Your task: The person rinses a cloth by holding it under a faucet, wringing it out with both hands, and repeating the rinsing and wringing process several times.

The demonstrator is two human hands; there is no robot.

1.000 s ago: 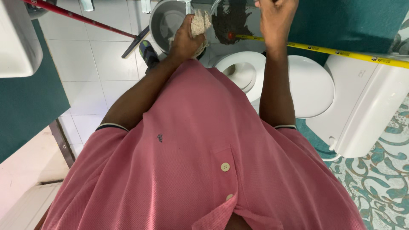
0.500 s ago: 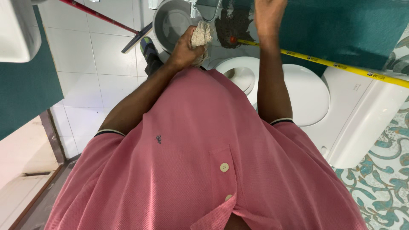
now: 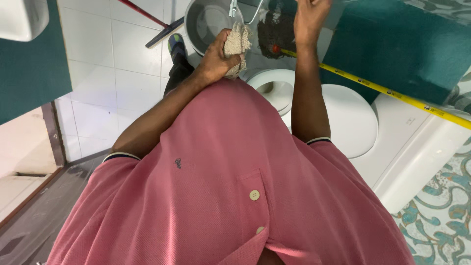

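Pink knit cloth filled most of the view: the person's polo shirt (image 3: 221,186), seen from above, with two pale buttons on its placket. Beyond it lay the white tiled floor (image 3: 122,73), running to the far left, and on the right stood the white toilet (image 3: 353,118), its seat and bowl partly hidden behind the right forearm and its cistern nearer the right edge. A dark green wall panel (image 3: 402,49) rose at the far right, with a yellow mop handle (image 3: 382,88) slanting across it down to a dark, stringy mop head (image 3: 277,32) at the far middle. Just left of the mop head sat a grey bucket (image 3: 208,22) with a wire handle, and left of that a red-handled floor tool (image 3: 157,27) lay on the tiles. The left hand (image 3: 216,56) was raised over the near rim of the bucket, its fingers clamped on a beige knitted rag (image 3: 237,44), which stood up bunched above the knuckles. The right hand (image 3: 309,19) was lifted higher, just beside the mop head, fingers loosely apart and holding nothing visible.
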